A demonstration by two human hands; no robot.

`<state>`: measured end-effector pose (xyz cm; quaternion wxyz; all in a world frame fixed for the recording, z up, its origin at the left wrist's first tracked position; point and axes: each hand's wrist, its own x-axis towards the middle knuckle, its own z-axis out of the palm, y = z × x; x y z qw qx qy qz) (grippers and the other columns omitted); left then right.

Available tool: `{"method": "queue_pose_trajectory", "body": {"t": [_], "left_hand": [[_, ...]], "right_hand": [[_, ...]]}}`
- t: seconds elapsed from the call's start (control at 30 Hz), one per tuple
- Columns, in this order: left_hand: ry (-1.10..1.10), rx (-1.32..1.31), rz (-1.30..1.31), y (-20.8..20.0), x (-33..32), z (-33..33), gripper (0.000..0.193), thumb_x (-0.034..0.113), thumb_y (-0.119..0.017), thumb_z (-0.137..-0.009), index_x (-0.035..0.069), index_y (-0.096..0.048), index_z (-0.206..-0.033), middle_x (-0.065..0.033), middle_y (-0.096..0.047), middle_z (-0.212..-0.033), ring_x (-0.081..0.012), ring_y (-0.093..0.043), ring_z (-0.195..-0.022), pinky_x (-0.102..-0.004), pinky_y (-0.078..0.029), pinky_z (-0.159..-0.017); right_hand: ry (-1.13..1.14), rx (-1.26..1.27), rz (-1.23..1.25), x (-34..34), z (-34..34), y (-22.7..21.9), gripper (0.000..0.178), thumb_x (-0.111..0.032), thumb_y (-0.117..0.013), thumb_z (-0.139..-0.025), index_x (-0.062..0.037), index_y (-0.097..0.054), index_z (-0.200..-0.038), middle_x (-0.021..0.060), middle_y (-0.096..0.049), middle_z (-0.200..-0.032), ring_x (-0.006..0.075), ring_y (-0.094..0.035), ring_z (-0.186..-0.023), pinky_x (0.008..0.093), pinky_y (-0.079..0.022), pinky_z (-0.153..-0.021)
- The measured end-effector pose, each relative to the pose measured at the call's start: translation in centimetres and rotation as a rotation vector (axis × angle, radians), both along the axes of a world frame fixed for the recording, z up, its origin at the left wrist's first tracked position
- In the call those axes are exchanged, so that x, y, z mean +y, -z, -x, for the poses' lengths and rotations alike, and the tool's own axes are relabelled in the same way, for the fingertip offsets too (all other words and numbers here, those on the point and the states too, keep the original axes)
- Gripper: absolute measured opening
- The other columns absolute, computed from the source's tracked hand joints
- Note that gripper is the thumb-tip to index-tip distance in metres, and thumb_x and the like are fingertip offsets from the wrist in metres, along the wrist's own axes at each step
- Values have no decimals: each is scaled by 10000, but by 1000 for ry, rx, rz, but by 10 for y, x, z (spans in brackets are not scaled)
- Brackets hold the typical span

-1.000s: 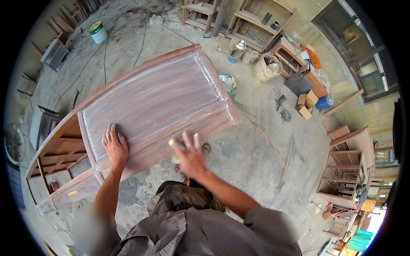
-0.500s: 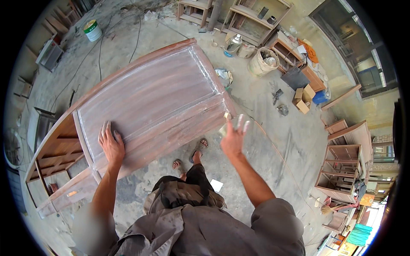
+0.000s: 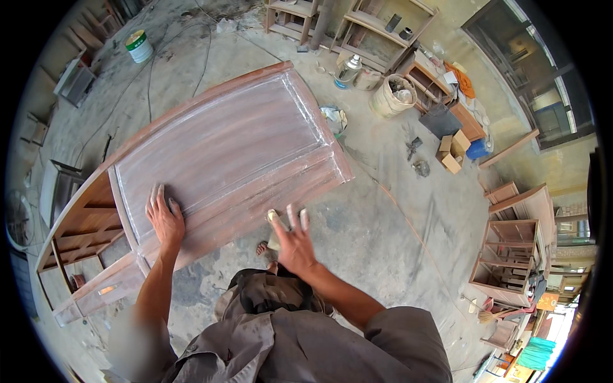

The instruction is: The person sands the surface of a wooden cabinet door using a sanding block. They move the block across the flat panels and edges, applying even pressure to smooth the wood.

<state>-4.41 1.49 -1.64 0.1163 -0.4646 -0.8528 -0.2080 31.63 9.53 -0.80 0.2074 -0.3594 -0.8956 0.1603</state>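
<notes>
Your left hand [image 3: 165, 217] lies flat, fingers spread, on the near edge of the reddish wooden panel [image 3: 223, 147], gripping nothing. Your right hand [image 3: 290, 239] hovers just off the panel's near long edge, fingers splayed, with a small pale pad [image 3: 274, 231], perhaps sandpaper, pressed under the palm; the grip is hard to read. The panel lies ahead and to your left, its long axis running from near-left to far-right, so the left hand is nearer.
</notes>
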Motion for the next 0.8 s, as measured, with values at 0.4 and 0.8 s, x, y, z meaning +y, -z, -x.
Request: {"method": "queue_pose_trajectory", "body": {"t": [0.4, 0.8], "left_hand": [[-4, 12, 8, -2, -1, -1, 504, 110, -580, -992, 41, -492, -1483, -161, -512, -1516, -376, -411, -1436, -500, -288, -1201], [7, -24, 0, -6, -3, -4, 535, 114, -625, -951, 40, -501, -1467, -191, -518, -1491, -400, -417, -1426, -514, -297, -1207]], "right_hand": [[201, -109, -20, 94, -71, -6, 686, -179, -665, -924, -29, -412, -1544, 273, -633, -1310, 515, -299, -1495, 694, -120, -1226], [94, -56, 178, 69, -48, -8, 847, -196, -771, -827, -49, -388, -1568, 282, -600, -1379, 524, -345, -1466, 720, -136, -1213]]}}
